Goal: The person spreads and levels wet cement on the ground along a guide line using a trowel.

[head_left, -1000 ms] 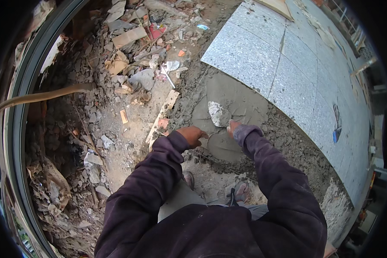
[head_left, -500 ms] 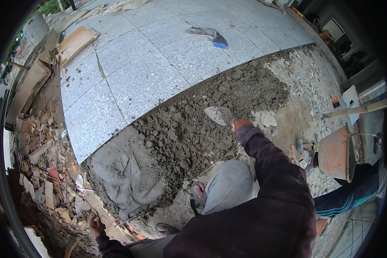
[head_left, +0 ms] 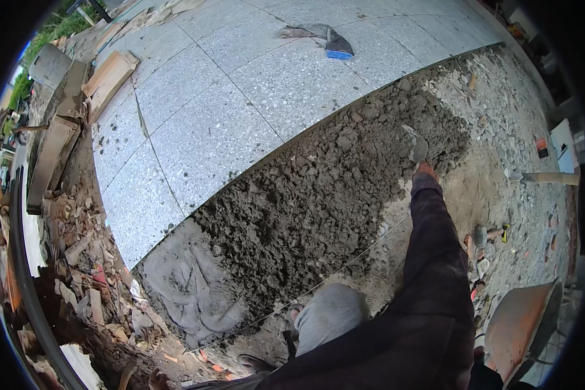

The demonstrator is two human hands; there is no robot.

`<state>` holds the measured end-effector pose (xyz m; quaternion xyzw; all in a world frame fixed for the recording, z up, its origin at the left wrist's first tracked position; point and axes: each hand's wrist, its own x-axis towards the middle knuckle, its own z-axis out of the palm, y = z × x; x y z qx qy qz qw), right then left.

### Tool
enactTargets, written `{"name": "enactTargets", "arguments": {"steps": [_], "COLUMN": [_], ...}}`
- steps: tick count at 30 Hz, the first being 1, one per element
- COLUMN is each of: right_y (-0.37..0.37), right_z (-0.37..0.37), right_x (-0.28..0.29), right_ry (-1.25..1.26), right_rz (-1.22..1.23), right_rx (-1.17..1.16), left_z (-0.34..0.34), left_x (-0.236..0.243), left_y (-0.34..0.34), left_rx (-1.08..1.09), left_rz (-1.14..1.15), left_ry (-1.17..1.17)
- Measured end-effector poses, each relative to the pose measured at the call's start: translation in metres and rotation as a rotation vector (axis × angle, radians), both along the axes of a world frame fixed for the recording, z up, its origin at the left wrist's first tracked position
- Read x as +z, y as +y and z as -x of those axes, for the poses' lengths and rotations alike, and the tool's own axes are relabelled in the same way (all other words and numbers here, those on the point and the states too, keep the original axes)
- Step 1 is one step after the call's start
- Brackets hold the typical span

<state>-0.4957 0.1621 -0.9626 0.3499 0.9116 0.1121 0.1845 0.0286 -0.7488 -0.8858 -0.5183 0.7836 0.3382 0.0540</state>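
Note:
My right hand [head_left: 425, 171] is closed round the handle of a trowel, out at the far right of a bed of wet grey mortar [head_left: 305, 201]. The trowel's blade [head_left: 415, 143] lies over the lumpy mortar, its face partly smeared grey. Low at the left edge of the picture, my left hand [head_left: 157, 379] shows only in part, fingers apart and nothing seen in it. Near it is a smoother patch of grey slurry [head_left: 195, 286] at the bed's left end. A taut string [head_left: 331, 272] runs along the near side of the mortar.
Speckled grey floor tiles [head_left: 208, 123] border the bed's far side, with a blue-ended grey cloth [head_left: 338, 49] on them. Broken rubble [head_left: 97, 286] fills the left. At right are a wooden handle [head_left: 546, 177] and an orange bucket [head_left: 520, 325]. My grey-clad knee [head_left: 331, 315] is near the string.
My right hand has carried the trowel away to the right and farther out over the mortar. My left hand has dropped toward the lower edge. The bucket at right sits lower in view.

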Motion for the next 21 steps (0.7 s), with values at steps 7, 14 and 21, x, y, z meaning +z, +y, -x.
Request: {"name": "enactTargets", "arguments": {"steps": [7,14,21], "right_y": [-0.134,-0.146,-0.147], "right_z": [-0.002,-0.045,-0.065], "right_x": [0.011,0.015,-0.026], "right_ry": [-0.213,0.024,0.13], "right_rz": [0.421,0.684,1.012], "right_rx": [-0.031,0.224,0.631], "left_z": [0.035,0.096,0.122], "left_x": [0.018,0.029,-0.02], "left_y": [0.048,0.12,0.185], "left_rx": [-0.213,-0.65,-1.033], "left_rz": [-0.017,0.034,-0.146], "left_ry": [-0.08,-0.138,-0.211]}}
